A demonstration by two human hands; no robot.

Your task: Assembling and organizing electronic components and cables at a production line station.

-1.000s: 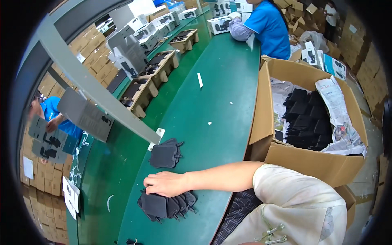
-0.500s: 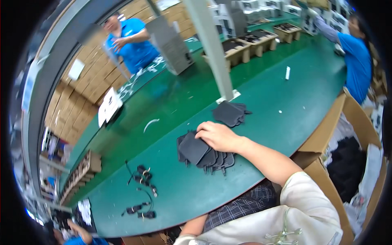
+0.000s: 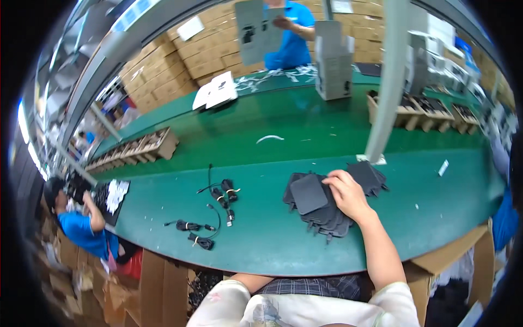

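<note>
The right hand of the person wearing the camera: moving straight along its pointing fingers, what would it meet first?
Probably the pile of flat, matte dark-grey, rounded-square plates: the right hand points up-left across its far edge. Whether they already touch is unclear from this view.

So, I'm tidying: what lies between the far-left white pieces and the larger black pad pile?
Bundled black cables lie on the green table in the head view.

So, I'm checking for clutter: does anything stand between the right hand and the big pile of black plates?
Nothing visible does. The right hand is at the right side of the big pile, its fingers over the plates. The smaller pile lies just beyond, to the right, not between them.
</note>
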